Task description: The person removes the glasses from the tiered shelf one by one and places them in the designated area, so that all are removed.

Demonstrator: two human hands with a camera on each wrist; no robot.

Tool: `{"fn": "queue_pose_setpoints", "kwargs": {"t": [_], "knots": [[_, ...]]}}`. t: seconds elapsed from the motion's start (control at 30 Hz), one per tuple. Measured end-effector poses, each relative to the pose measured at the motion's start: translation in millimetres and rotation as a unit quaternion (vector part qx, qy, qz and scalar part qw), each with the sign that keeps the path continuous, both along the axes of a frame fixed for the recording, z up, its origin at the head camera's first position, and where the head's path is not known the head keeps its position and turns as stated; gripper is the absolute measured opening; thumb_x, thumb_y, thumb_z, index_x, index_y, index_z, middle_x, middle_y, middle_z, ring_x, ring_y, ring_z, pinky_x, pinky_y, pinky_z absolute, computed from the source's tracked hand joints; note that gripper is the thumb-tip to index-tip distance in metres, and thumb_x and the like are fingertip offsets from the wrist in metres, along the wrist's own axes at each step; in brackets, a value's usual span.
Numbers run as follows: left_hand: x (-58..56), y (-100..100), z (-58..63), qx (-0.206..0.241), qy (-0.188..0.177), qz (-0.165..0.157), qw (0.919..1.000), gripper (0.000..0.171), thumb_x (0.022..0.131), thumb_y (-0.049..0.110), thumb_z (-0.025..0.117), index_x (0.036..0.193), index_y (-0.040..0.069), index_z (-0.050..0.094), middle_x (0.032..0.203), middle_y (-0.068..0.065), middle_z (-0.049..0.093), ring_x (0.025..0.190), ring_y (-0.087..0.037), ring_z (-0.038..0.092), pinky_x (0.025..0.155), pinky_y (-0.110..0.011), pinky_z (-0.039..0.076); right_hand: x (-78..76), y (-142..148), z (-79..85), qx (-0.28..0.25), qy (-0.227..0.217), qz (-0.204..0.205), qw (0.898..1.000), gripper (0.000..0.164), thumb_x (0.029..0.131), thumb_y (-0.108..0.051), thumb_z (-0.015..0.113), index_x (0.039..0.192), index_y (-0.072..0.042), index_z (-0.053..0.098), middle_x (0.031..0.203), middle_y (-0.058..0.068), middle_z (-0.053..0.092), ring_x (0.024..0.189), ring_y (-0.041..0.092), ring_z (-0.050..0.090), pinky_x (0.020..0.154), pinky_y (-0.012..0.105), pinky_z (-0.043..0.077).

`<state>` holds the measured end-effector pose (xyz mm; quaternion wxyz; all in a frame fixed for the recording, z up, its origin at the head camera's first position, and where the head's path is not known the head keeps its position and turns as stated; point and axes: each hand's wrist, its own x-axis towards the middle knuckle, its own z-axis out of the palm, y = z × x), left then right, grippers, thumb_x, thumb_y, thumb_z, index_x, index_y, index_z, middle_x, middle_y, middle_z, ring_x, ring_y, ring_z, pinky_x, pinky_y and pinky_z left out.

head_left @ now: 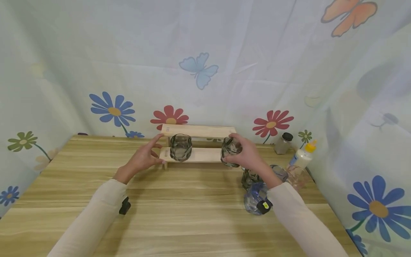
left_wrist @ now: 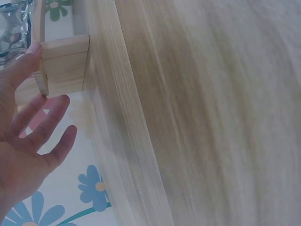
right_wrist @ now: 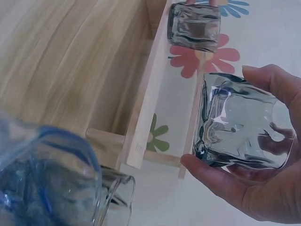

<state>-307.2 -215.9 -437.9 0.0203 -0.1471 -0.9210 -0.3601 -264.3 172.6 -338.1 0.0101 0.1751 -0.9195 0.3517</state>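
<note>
A small two-tier wooden shelf (head_left: 207, 155) stands toward the back of the table. On the left part of its lower board sits a smoky grey, wavy-sided glass (head_left: 181, 147). My right hand (head_left: 247, 151) grips a matching grey glass (right_wrist: 244, 125) between thumb and fingers, at the right end of the lower board. That glass overlaps the board's front edge in the head view. My left hand (head_left: 144, 155) is at the shelf's left end, thumb by the lower board and index finger by the upper one. Its other fingers (left_wrist: 61, 146) are spread and hold nothing.
Below my right forearm stand another dark glass (head_left: 249, 178) and a blue-tinted glass (head_left: 253, 200). Farther right are a pinkish clear glass (head_left: 297, 176), a white bottle with a yellow cap (head_left: 302, 157) and a black-lidded jar (head_left: 283, 144). A flowered curtain (head_left: 205, 100) hangs behind the table.
</note>
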Motion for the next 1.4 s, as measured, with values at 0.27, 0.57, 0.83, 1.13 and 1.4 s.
{"fn": "queue_pose_setpoints", "kwargs": {"t": [0.27,0.57,0.83,1.13,1.4], "knots": [[-0.6,-1.3,-1.3,-0.002,0.000,0.000,1.0000,0.107,0.082,0.017,0.084,0.161,0.028,0.014,0.141,-0.025,0.056,0.100,-0.039,0.070,0.081,-0.052,0.057,15.7,17.0,4.5,0.018,0.013,-0.024,0.999,0.083,0.078,-0.027,0.085,0.149,-0.013,0.044,0.121,0.022,0.063,0.109,0.035,0.060,0.082,0.050,0.052],[-0.2,-1.6,-1.6,0.003,0.001,-0.003,1.0000,0.107,0.082,0.017,0.084,0.161,0.028,0.014,0.141,-0.025,0.056,0.100,-0.039,0.070,0.080,-0.051,0.057,32.0,35.5,1.5,0.039,0.042,-0.054,0.997,0.081,0.078,-0.026,0.086,0.147,-0.010,0.046,0.129,0.022,0.061,0.111,0.038,0.060,0.085,0.053,0.052],[-0.7,-2.6,-4.2,0.008,0.001,-0.004,1.0000,0.107,0.081,0.018,0.084,0.161,0.029,0.014,0.141,-0.026,0.055,0.099,-0.038,0.070,0.078,-0.049,0.058,47.9,52.0,-2.7,0.061,0.067,-0.065,0.994,0.079,0.078,-0.025,0.086,0.146,-0.010,0.048,0.138,0.019,0.058,0.112,0.037,0.060,0.088,0.056,0.051],[-1.2,-1.6,-3.4,0.009,0.000,-0.008,0.9999,0.106,0.082,0.018,0.084,0.161,0.028,0.014,0.141,-0.025,0.055,0.100,-0.039,0.070,0.081,-0.052,0.057,59.4,70.7,-9.8,0.071,0.074,-0.082,0.991,0.079,0.076,-0.024,0.087,0.144,-0.010,0.049,0.135,0.022,0.060,0.111,0.039,0.061,0.086,0.057,0.052],[-2.1,-1.2,-2.6,0.005,-0.001,-0.005,1.0000,0.107,0.081,0.018,0.084,0.161,0.029,0.014,0.141,-0.024,0.056,0.100,-0.039,0.070,0.080,-0.051,0.057,69.8,88.0,-12.2,0.074,0.070,-0.092,0.991,0.078,0.077,-0.025,0.086,0.143,-0.010,0.050,0.128,0.025,0.063,0.110,0.041,0.061,0.082,0.056,0.053]]}}
